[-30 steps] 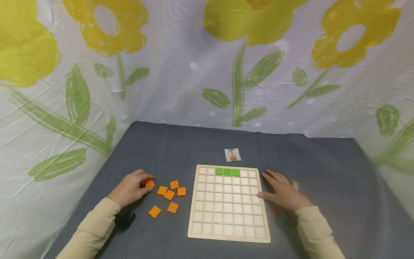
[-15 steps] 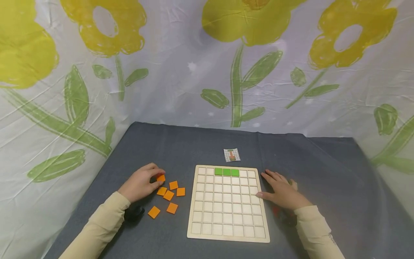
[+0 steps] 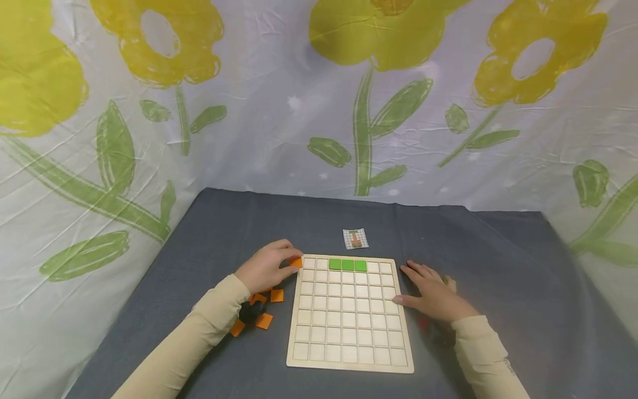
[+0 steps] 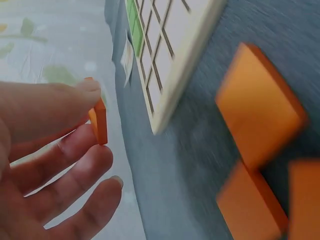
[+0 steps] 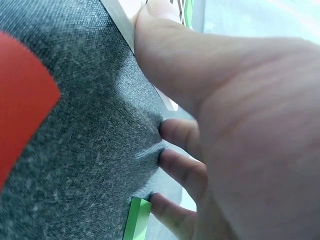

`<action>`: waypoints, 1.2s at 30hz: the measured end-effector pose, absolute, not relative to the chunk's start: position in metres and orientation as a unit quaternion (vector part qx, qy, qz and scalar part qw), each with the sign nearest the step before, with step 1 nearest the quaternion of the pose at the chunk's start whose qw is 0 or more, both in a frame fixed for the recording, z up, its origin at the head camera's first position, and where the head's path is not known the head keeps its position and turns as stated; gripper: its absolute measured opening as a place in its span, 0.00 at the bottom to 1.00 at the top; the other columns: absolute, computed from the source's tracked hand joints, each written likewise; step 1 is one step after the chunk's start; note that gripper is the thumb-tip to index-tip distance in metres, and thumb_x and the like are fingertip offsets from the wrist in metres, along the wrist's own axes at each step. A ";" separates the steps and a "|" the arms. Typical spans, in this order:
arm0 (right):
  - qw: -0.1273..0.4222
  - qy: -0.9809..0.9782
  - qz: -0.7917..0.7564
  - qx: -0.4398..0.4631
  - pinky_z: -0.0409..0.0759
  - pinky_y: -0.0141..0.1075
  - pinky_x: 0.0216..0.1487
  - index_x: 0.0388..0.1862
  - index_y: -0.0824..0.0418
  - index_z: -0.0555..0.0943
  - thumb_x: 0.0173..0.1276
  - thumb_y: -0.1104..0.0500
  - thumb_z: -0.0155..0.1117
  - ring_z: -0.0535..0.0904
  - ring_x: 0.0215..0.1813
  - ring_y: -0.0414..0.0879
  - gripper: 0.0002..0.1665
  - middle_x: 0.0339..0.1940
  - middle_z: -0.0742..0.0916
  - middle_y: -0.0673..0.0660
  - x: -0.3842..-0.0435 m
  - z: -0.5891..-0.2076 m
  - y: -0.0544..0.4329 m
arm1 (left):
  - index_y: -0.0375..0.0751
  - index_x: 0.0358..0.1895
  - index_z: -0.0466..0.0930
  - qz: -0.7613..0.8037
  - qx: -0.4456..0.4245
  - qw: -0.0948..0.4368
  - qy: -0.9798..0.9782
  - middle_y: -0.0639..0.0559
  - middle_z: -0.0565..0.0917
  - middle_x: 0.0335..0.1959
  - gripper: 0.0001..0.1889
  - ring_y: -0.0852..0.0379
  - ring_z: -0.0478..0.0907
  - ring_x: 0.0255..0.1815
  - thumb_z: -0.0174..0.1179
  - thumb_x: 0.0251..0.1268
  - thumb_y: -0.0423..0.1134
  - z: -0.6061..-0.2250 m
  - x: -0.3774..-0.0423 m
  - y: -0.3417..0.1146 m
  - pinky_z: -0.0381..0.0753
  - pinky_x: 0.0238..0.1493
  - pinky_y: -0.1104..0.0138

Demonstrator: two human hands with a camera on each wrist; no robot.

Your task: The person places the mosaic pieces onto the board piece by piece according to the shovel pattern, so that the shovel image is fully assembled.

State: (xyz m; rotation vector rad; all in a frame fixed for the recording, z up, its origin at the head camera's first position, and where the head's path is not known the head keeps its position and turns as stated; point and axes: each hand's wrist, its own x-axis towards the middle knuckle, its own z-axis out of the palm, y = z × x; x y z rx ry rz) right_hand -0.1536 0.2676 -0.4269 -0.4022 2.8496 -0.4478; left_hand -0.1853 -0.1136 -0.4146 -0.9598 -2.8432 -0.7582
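Note:
My left hand (image 3: 266,267) pinches an orange square tile (image 3: 296,262) between thumb and fingers, at the upper left corner of a pale wooden grid board (image 3: 350,367). In the left wrist view, the pinched tile (image 4: 99,121) is seen edge-on, the other fingers loosely bent. A row of 3 green tiles (image 3: 348,265) sits in the board's top row. At the board's right edge, my right hand (image 3: 431,293) lies with its thumb on the rim and its fingertips on the dark cloth. A green tile (image 5: 136,220) lies by those fingertips in the right wrist view.
Several loose orange tiles (image 3: 276,295) lie left of the board, partly hidden by the left wrist. A small printed pattern card (image 3: 355,238) lies beyond the board. A red piece (image 5: 22,100) shows near the right wrist. Flower-printed fabric (image 3: 269,111) stands behind the table.
My left hand has carried the orange tile from the left side of the loose tiles rightward and away to the board's upper left corner. The right hand has stayed in place.

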 end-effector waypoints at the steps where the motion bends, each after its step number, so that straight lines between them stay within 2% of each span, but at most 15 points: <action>1: 0.114 0.972 -0.154 -0.138 0.45 0.77 0.59 0.75 0.61 0.60 0.62 0.31 0.59 0.53 0.73 0.68 0.52 0.75 0.61 0.66 -0.153 -0.426 0.267 | 0.37 0.53 0.81 -0.246 -0.319 0.023 -0.915 0.50 0.78 0.43 0.17 0.56 0.72 0.33 0.66 0.61 0.37 -0.415 -0.187 -0.110 0.72 0.32 0.70; 14: 0.112 0.972 -0.157 -0.134 0.45 0.76 0.60 0.74 0.60 0.61 0.61 0.30 0.60 0.53 0.74 0.67 0.52 0.75 0.61 0.65 -0.155 -0.426 0.266 | 0.37 0.52 0.82 -0.267 -0.353 -0.029 -0.896 0.50 0.77 0.40 0.15 0.60 0.70 0.31 0.65 0.62 0.34 -0.416 -0.205 -0.063 0.73 0.33 0.71; 25: 0.117 0.968 -0.174 -0.137 0.43 0.76 0.60 0.74 0.60 0.61 0.61 0.31 0.60 0.52 0.74 0.67 0.52 0.75 0.61 0.65 -0.154 -0.426 0.267 | 0.39 0.50 0.84 -0.243 -0.368 -0.052 -0.896 0.51 0.77 0.40 0.13 0.58 0.73 0.36 0.65 0.62 0.36 -0.422 -0.210 -0.028 0.76 0.40 0.67; 36: 0.110 0.971 -0.166 -0.132 0.44 0.76 0.60 0.75 0.59 0.60 0.60 0.31 0.61 0.52 0.74 0.67 0.52 0.75 0.61 0.64 -0.154 -0.428 0.270 | 0.44 0.49 0.85 -0.199 -0.408 -0.019 -0.891 0.52 0.79 0.42 0.13 0.57 0.74 0.41 0.65 0.62 0.40 -0.434 -0.207 -0.012 0.76 0.41 0.68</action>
